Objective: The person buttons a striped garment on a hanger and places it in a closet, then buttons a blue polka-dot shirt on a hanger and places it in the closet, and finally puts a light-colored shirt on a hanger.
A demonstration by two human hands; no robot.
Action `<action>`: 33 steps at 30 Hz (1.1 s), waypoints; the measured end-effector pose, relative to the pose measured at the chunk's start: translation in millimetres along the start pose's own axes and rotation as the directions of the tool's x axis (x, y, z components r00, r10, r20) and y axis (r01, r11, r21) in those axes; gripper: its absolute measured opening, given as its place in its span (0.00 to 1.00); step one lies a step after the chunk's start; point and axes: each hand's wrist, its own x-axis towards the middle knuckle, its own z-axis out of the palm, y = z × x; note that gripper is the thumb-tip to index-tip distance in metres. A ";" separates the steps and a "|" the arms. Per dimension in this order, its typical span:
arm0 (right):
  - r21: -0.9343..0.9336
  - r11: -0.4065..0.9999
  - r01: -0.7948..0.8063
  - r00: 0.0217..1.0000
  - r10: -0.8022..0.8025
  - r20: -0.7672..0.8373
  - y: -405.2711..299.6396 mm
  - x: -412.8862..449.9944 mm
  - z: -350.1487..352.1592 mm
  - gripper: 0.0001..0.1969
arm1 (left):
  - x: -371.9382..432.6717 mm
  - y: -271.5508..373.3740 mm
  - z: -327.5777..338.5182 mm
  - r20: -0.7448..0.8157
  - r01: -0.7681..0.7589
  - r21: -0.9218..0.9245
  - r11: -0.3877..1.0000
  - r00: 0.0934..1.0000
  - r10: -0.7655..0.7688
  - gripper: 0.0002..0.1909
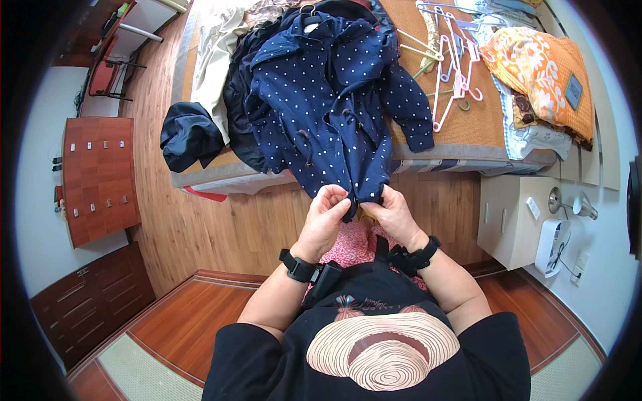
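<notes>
A navy jacket with white dots (pixel 311 95) lies front up on the bed, its lower end drawn over the near edge towards me. A hanger with a metal hook (pixel 307 8) sits in its collar. My left hand (pixel 328 215) pinches the hem beside the front opening. Just right of it, my right hand (pixel 391 210) grips the other side of the hem. The two front edges meet between my hands; whether the zip is joined there cannot be told. One jacket sleeve (pixel 414 118) stretches to the right on the woven mat.
Pink and other plastic hangers (pixel 459 75) lie on the bed mat (pixel 481 118). Folded orange fabric (pixel 556 80) is stacked at the right. Cream trousers (pixel 215 70) and dark garments (pixel 238 100) lie left. A pale bedside cabinet (pixel 511 215) stands at the right.
</notes>
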 end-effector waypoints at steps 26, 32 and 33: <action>-0.058 0.971 -0.232 0.948 0.239 0.211 32.5 17.0 -20.9 0.05 | 44.3 -19.5 -39.5 0.148 0.004 0.687 0.726 0.978 -0.145 0.09; -0.434 0.750 -0.499 0.747 0.626 0.224 91.6 15.2 -67.5 0.04 | 63.6 -62.4 -54.1 0.258 -0.221 0.946 0.239 0.957 -0.136 0.09; -0.531 0.740 -0.412 0.764 0.599 0.241 100.9 20.6 -73.2 0.05 | 67.0 -74.5 -60.7 0.247 -0.206 0.955 0.214 0.951 -0.185 0.08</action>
